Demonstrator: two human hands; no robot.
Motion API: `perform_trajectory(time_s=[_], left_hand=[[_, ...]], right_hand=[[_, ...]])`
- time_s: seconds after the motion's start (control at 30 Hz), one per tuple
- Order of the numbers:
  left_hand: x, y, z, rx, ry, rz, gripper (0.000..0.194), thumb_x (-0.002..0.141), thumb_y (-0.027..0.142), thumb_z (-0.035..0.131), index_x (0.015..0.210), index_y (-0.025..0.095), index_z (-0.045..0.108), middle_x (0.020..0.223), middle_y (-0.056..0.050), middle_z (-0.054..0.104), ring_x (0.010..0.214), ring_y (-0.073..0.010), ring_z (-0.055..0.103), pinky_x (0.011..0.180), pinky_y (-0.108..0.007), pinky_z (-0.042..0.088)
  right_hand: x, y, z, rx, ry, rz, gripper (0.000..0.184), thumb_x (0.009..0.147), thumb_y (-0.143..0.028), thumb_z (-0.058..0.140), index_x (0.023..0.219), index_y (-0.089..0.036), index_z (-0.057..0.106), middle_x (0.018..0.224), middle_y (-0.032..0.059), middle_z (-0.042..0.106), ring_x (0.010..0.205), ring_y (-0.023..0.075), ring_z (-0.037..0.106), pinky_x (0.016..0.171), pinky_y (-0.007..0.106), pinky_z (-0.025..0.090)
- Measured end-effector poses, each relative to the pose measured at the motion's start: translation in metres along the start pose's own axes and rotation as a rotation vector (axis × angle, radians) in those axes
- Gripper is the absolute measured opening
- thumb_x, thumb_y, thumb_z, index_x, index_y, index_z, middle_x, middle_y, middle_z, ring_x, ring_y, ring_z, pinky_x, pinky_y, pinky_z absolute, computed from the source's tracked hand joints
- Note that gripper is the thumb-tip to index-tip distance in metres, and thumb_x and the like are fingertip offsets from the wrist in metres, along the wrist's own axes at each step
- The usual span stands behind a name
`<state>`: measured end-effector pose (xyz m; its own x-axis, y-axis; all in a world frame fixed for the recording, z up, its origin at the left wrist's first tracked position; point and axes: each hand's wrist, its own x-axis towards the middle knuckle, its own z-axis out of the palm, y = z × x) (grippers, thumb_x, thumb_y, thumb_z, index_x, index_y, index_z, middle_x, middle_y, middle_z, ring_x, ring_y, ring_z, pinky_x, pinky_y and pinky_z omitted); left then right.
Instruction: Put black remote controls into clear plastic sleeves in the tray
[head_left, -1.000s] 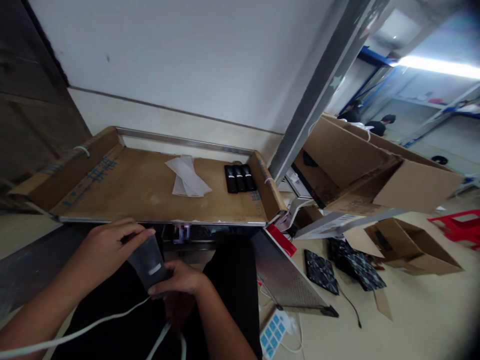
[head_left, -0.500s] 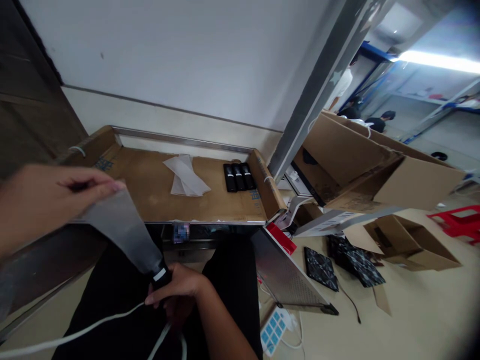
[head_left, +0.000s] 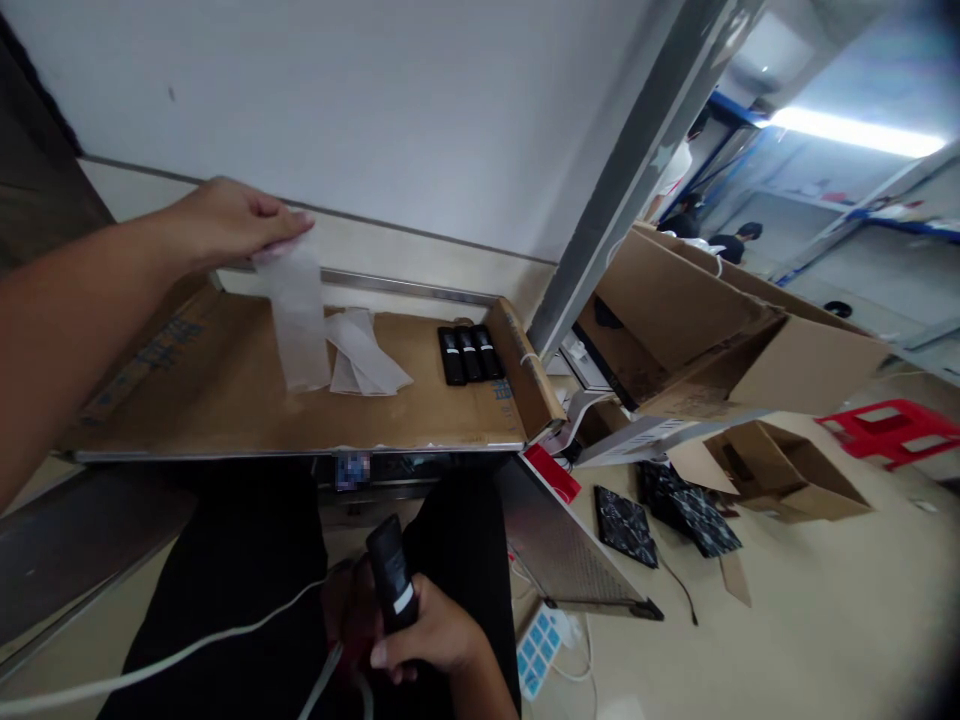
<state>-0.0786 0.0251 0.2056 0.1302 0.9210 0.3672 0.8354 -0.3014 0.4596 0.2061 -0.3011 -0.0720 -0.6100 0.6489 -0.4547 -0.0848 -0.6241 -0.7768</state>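
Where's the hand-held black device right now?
The black device is low in the head view, left of centre, held in the right hand, below the front edge of the cardboard tray.

No wording can be read. Blue printed characters stand on the left of the cardboard lining of the tabletop, too blurred to make out; more blue print near its right end is equally illegible. A white label sits on the held black device, and similar white labels cross the three black devices, their text too small. A pale star marks the grey post.
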Motion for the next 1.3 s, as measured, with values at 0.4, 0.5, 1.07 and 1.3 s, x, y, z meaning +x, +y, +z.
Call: perform_trajectory(time_s=[0.4,0.5,1.07,1.3], left_hand=[[0.060,-0.009,0.079,0.015,-0.213,-0.087,0.087,0.084,0.077,0.051,0.098,-0.006,0.067,0.101,-0.009,0.073,0.089,-0.0112,0.062,0.092,-0.024,0.048],[0.054,-0.034,0.106,0.080,-0.181,-0.093,0.079,0.088,0.073,0.052,0.109,-0.002,0.066,0.107,-0.006,0.072,0.086,-0.0087,0.057,0.093,-0.022,0.047],[-0.057,-0.018,0.171,0.151,-0.250,0.078,0.072,0.103,0.056,0.036,0.156,0.008,0.036,0.166,-0.024,0.019,0.154,-0.0387,0.015,0.121,-0.057,0.014],[-0.049,0.015,0.199,0.175,-0.394,-0.046,0.083,0.096,0.070,0.034,0.158,0.015,0.037,0.167,-0.021,0.021,0.153,-0.0450,0.016,0.117,-0.069,0.012]], right_hand=[[0.012,0.003,-0.007,0.078,0.050,-0.023,0.053,0.049,-0.051,0.096,0.068,-0.012,0.065,0.053,-0.0013,0.061,0.041,0.0081,0.054,0.039,0.018,0.036],[0.013,0.003,-0.008,0.075,0.067,-0.008,0.054,0.048,-0.052,0.096,0.069,-0.012,0.065,0.053,-0.0013,0.061,0.042,0.0088,0.054,0.039,0.018,0.036],[0.020,0.004,-0.005,0.059,0.091,-0.002,0.054,0.050,-0.050,0.096,0.070,-0.011,0.065,0.052,-0.0013,0.060,0.042,0.0090,0.055,0.040,0.018,0.036],[0.022,0.005,-0.004,0.038,0.115,-0.021,0.056,0.049,-0.053,0.095,0.068,-0.011,0.063,0.052,-0.0005,0.060,0.042,0.0092,0.054,0.039,0.019,0.035]])
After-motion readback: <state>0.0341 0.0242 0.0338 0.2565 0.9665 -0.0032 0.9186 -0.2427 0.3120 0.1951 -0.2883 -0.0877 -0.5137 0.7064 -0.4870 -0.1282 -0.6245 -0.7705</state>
